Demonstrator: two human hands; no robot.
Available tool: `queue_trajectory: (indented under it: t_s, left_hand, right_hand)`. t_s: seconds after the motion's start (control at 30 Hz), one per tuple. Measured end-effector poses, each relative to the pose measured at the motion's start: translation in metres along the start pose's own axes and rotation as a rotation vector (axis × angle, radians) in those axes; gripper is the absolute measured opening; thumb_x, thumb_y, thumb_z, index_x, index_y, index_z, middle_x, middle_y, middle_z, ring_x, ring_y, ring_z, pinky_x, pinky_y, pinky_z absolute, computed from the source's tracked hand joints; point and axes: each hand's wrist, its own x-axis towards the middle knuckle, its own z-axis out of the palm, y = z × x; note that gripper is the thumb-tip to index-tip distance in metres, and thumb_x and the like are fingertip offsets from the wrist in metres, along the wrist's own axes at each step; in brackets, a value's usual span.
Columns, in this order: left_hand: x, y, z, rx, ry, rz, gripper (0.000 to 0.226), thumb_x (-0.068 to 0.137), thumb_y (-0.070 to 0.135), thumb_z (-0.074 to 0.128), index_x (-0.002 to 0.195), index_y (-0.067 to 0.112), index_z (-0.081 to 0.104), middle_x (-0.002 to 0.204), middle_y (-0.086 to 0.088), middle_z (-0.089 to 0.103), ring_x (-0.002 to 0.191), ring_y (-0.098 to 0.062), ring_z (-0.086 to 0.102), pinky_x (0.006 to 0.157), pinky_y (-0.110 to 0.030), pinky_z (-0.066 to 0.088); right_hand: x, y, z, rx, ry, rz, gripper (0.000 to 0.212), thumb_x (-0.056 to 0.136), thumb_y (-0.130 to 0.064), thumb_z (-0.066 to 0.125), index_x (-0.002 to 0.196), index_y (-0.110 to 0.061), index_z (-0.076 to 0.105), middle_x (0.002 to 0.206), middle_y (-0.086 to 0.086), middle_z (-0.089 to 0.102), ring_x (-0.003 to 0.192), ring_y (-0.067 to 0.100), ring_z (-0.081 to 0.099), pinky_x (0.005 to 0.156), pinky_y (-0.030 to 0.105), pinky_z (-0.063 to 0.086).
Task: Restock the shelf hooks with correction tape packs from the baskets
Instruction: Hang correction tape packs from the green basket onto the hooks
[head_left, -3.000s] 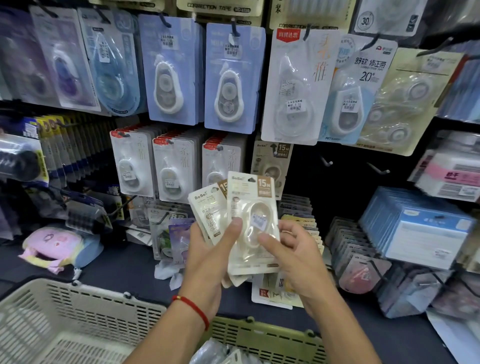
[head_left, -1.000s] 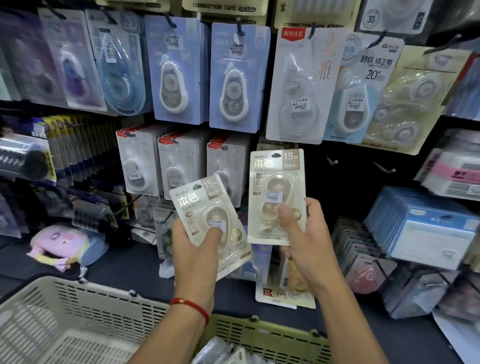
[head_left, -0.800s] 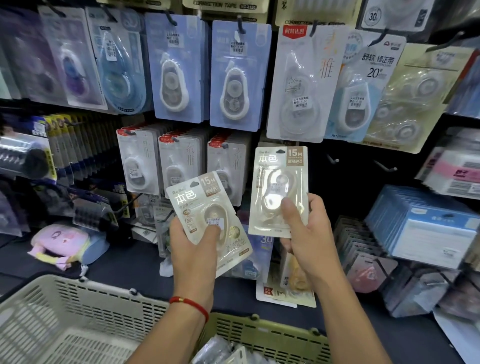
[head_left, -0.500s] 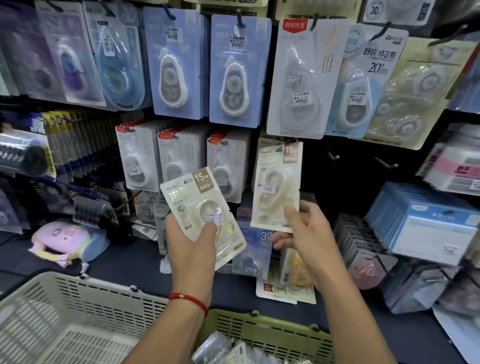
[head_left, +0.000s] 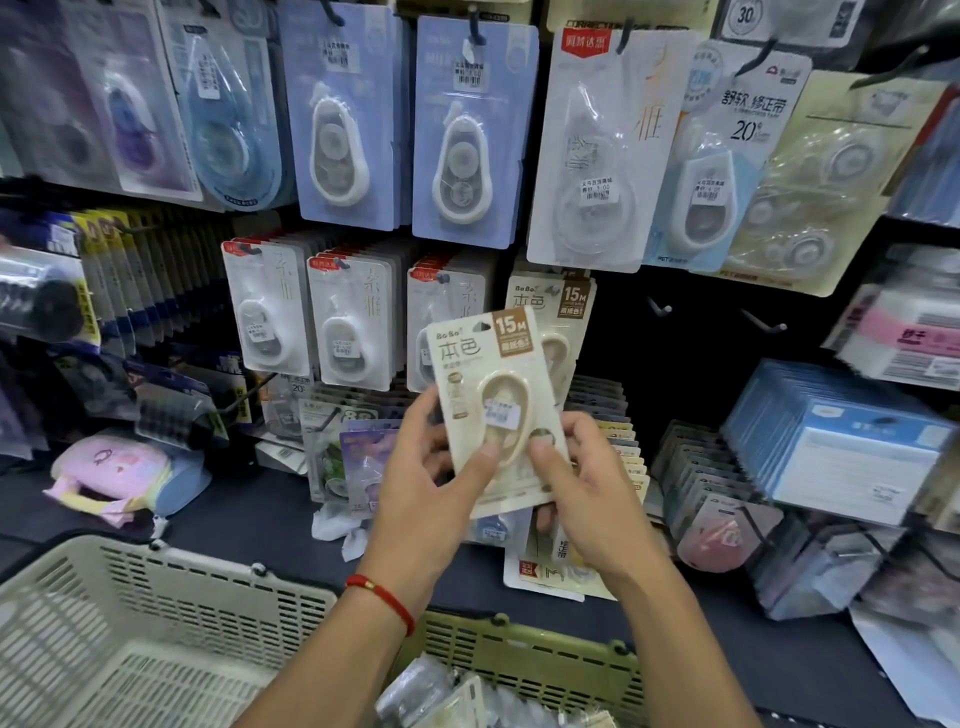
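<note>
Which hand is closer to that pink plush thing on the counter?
Left. The left hand holds the beige pack on the side toward the pink plush; the right hand is beyond it.

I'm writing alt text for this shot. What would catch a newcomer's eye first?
Dead centre, the left hand and right hand together hold up a cream correction tape pack marked 15M. Behind it hangs a matching pack on the shelf wall, under two big blue packs. A white basket fills the lower left corner.
</note>
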Motion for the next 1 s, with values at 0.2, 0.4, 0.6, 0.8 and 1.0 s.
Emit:
queue_trajectory:
  t_s: [0.2, 0.4, 0.6, 0.8, 1.0]
  left_hand:
    - [-0.003, -0.005, 0.005, -0.057, -0.074, -0.025, 0.053, 0.099, -0.01, 0.062, 0.142, 0.02, 0.056, 0.105, -0.008, 0.077, 0.079, -0.023, 0.075, 0.071, -0.03, 0.063]
    - [-0.001, -0.005, 0.006, -0.161, -0.065, -0.007, 0.043, 0.097, -0.012, 0.062, 0.134, 0.011, 0.062, 0.112, -0.015, 0.078, 0.08, -0.024, 0.077, 0.076, -0.027, 0.062]
    - [0.004, -0.009, 0.004, -0.185, -0.056, 0.014, 0.036, 0.098, -0.006, 0.065, 0.129, 0.013, 0.068, 0.119, -0.007, 0.079, 0.103, -0.025, 0.077, 0.081, -0.028, 0.063]
    - [0.023, -0.018, -0.004, 0.357, -0.014, 0.085, 0.039, 0.096, 0.002, 0.068, 0.125, 0.028, 0.073, 0.115, 0.017, 0.077, 0.106, -0.003, 0.07, 0.098, -0.029, 0.057]
    - [0.052, -0.019, -0.016, 0.88, -0.024, 0.351, 0.062, 0.092, 0.002, 0.066, 0.15, 0.02, 0.055, 0.167, 0.004, 0.035, 0.158, -0.018, 0.02, 0.129, -0.03, 0.015]
  right_hand:
    - [0.003, -0.008, 0.001, 0.158, 0.187, -0.053, 0.006, 0.112, -0.028, 0.049, 0.114, -0.03, 0.053, 0.094, 0.003, 0.074, 0.053, 0.023, 0.066, 0.038, 0.029, 0.046]
    - [0.003, -0.015, 0.0, 0.223, 0.214, -0.061, 0.01, 0.112, -0.026, 0.048, 0.119, -0.025, 0.055, 0.078, 0.009, 0.074, 0.047, 0.02, 0.06, 0.038, 0.027, 0.044]
    - [0.004, -0.017, 0.0, 0.323, 0.217, -0.038, 0.022, 0.114, -0.018, 0.037, 0.124, -0.019, 0.057, 0.084, 0.019, 0.075, 0.052, 0.028, 0.066, 0.043, 0.028, 0.05]
    - [-0.001, 0.001, -0.011, -0.456, 0.316, 0.1, 0.036, 0.109, -0.03, 0.047, 0.145, -0.027, 0.049, 0.133, -0.004, 0.065, 0.111, 0.019, 0.069, 0.094, 0.036, 0.051]
    - [0.024, 0.0, 0.013, -0.978, 0.156, -0.394, 0.049, 0.102, -0.012, 0.055, 0.151, -0.013, 0.052, 0.165, 0.008, 0.037, 0.154, 0.026, 0.035, 0.122, 0.042, 0.032]
